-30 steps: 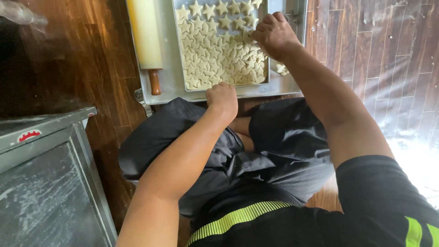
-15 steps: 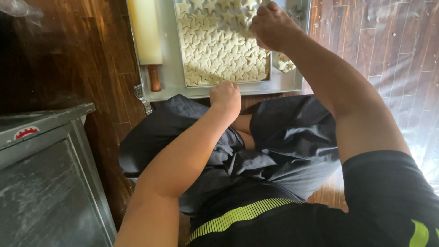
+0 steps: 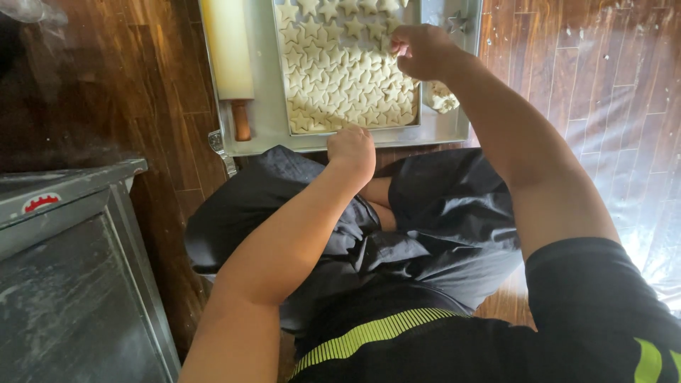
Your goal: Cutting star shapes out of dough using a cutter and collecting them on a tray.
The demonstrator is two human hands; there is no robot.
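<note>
Wooden plank floor (image 3: 567, 92), dark brown and glossy, carries everything; its right part is under clear, wrinkled plastic sheeting (image 3: 638, 177). Left side is blocked by a grey metal cabinet (image 3: 64, 269), flat-topped with a dusty, scratched surface. Open room is mostly on the right over the sheeting.

Large metal tray (image 3: 262, 120) lies on the floor in front of the crossed legs in dark trousers (image 3: 440, 213), its near edge just beside the knees. Dull silver, smooth, with a raised rim. A rolled sheet of dough (image 3: 347, 67) covers the tray's middle: pale, matte, rectangular, stamped full of small star shapes packed close. Rolling pin (image 3: 227, 42) lies along the tray's left edge, cream barrel and brown wooden handle pointing to the near-left corner. Lump of dough scraps (image 3: 441, 97) sits near the tray's right edge, beside the sheet. Small metal star cutter (image 3: 458, 23) lies at the far-right corner.

Right hand (image 3: 422, 50) is over the dough sheet's right edge, fingers pinched together at the dough; what the grip holds is hidden. Left hand (image 3: 352, 149) is a loose fist at the tray's near edge, grip closed, holding nothing visible.
</note>
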